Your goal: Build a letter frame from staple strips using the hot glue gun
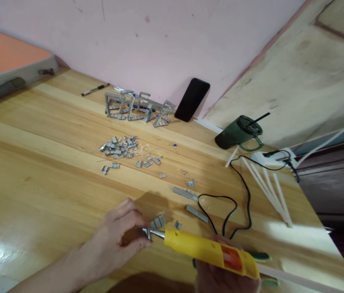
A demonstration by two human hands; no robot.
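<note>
My right hand (220, 276) grips a yellow glue gun (211, 252) at the bottom of the view, its metal nozzle pointing left. The nozzle tip touches a small strip of staples (146, 232) pinched in the fingers of my left hand (120, 238). More short staple strips (157, 222) lie on the wooden table (38, 171) just beyond my fingers. Two longer staple strips (197, 213) rest to the right of them. The gun's black cord (236, 203) loops away across the table.
A heap of staple pieces (120, 147) lies mid-table. A staple-built structure (138, 106) stands by the pink wall, with a black phone (192, 99) leaning beside it. A green cup (239, 132), white glue sticks (269, 189), a power strip (274, 156) and a pen (94, 89) are nearby.
</note>
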